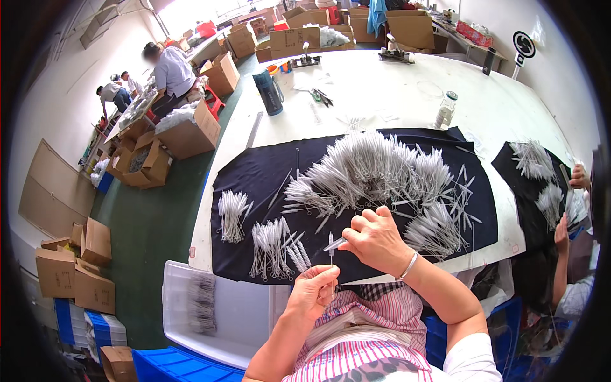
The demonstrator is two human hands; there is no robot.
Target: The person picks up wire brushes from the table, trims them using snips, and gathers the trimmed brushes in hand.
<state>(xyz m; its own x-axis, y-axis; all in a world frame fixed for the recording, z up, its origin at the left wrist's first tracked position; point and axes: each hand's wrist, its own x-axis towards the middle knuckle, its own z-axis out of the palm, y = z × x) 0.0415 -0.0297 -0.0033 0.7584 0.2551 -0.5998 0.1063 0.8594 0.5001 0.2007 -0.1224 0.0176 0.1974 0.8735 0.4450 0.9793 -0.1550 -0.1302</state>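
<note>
My left hand (314,290) is closed around the wire stem of a thin wire brush (331,254), holding it upright near the cloth's front edge. My right hand (379,239), with a bracelet at its wrist, is closed on a short grey pointed piece (335,244), its kind unclear. That piece crosses the brush's upper part. Several white-bristled brushes (297,254) lie beside my left hand. A bundle with looped wire ends (270,251) rests to their left, and a smaller bundle (233,216) farther left. Beyond my hands spreads a large fanned heap of brushes (375,165).
A dark cloth (254,172) covers the white table's (394,83) near part. A blue bottle (267,92), glass jar (446,109) and pliers (323,97) stand or lie farther back. A white bin (242,318) holds brushes at lower left. Another person's hands (561,232) work at right.
</note>
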